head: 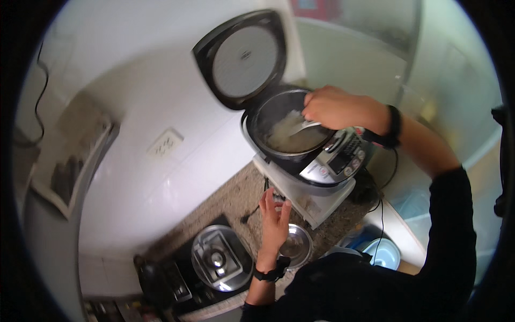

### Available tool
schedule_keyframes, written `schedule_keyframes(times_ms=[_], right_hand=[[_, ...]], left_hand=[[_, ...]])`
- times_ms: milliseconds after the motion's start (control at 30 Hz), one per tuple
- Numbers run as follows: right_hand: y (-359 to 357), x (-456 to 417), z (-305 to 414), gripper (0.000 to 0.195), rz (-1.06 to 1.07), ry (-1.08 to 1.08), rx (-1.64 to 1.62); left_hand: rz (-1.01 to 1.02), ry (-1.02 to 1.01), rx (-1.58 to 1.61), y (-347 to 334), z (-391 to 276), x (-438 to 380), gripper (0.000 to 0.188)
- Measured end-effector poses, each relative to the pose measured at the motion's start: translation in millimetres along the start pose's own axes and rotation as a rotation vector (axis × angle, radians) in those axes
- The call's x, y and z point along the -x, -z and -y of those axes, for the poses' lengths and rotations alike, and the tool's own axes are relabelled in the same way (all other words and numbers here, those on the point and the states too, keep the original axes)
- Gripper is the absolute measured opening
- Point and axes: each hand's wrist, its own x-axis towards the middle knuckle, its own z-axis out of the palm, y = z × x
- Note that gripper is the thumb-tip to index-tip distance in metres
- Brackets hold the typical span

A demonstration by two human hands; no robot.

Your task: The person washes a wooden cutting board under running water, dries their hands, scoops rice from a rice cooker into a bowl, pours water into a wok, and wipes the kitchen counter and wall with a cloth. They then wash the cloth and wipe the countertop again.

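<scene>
My right hand [332, 106] reaches over an open rice cooker [322, 169] and grips the handle of a white spoon or rice paddle [302, 127]. Its head dips into the pale rice [287, 135] lying in the dark inner pot [267, 106]. The cooker's lid [245, 60] stands raised behind the pot. Below and left of the cooker, my left hand [275, 215] hovers with its fingers apart, holding nothing. Beneath that hand, a shiny metal bowl [307, 245] rests on the counter, partly hidden by my wrist.
The cooker stands on a white raised stand [310, 207] on a speckled stone counter [241, 189]. A lidded metal pot [222, 257] sits on the black stove [201, 296] at lower left. A wall socket [165, 143], cords [382, 209] and a light-blue basin [386, 253] are nearby.
</scene>
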Motion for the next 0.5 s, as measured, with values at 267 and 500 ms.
schedule_keyframes(times_ms=[267,500], right_hand=[[28.2,65.3,180.0,0.010,-0.874,-0.059,-0.822],[-139.9,79.1,293.4,0.027,-0.352,-0.514,-1.027]], left_hand=[[-0.098,0.392,-0.140,61.9,71.7,166.0,0.033],[-0.010,0.915,0.270,57.1,173.0,229.9,0.076]])
